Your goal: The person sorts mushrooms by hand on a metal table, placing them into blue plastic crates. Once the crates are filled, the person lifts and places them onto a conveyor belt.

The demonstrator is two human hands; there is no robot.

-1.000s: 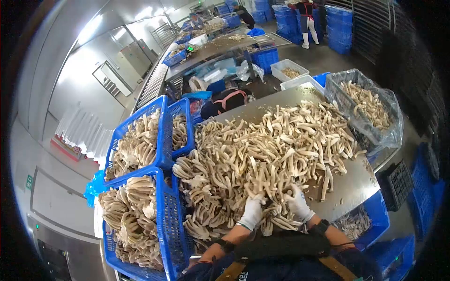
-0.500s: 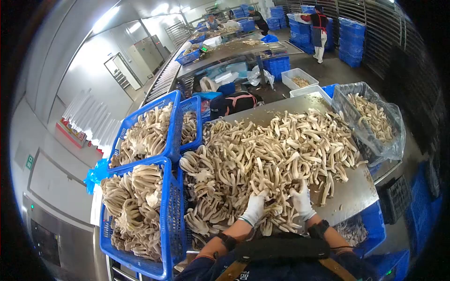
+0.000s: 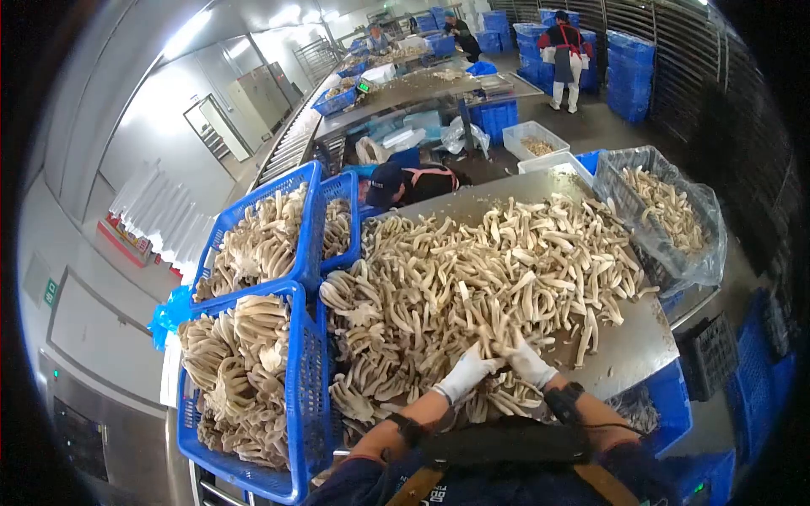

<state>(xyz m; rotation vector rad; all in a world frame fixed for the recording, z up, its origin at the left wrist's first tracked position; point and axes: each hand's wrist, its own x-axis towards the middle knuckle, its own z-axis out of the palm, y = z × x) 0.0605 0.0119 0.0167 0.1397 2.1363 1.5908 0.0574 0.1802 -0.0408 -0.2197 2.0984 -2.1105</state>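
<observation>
Both of my hands wear white gloves and meet at the near part of a large heap of pale brown mushrooms (image 3: 430, 295) on a metal table (image 3: 645, 341). My left hand (image 3: 469, 373) has its fingers closed around mushrooms. Close beside it, my right hand (image 3: 529, 364) is also closed on mushrooms, its fingertips almost touching the left ones. Clustered mushrooms lie to the left of my hands, and looser single stems spread ahead and to the right.
Blue baskets (image 3: 297, 396) of mushroom clusters stand at the left. A plastic-lined crate (image 3: 713, 244) with stems sits at the far right corner. Beyond the table a co-worker in a dark cap (image 3: 386, 184) bends low. Another person (image 3: 567, 63) stands near stacked blue crates (image 3: 631, 76).
My hands have come together, the right one moving left. The bending co-worker's head has risen more into view, and the person by the crates has turned and shifted left.
</observation>
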